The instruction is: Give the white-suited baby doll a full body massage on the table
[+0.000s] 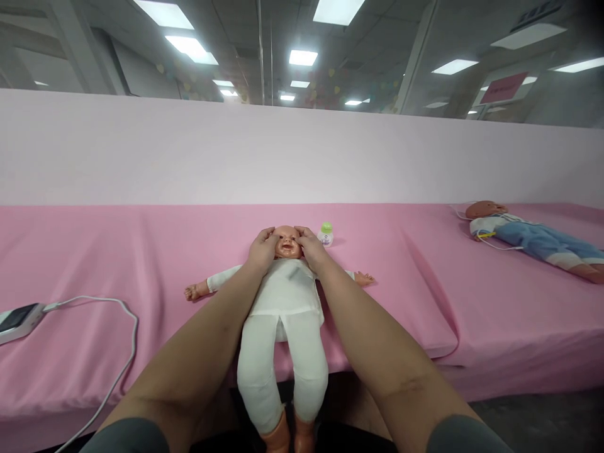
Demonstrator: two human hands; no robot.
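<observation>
Baby doll [287, 296] on its back, legs over near edge of pink-covered table [377, 270]. Left hand [262, 246] and right hand [310, 245]: fingers on either side of its head, thumbs at face. Bottle [325, 234] just beside right hand.

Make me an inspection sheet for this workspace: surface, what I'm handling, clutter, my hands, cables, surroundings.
Surface: pink cloth, creased
Job's things: doll face up, arms spread, legs past the near edge
Clutter: capped bottle beside the doll's head; device at far left; second doll at far right
Hands: left hand and right hand on either side of the doll's head
Cables: white cable from the device, looping toward the near edge
Surroundings: pale wall behind, lit ceiling panels above
</observation>
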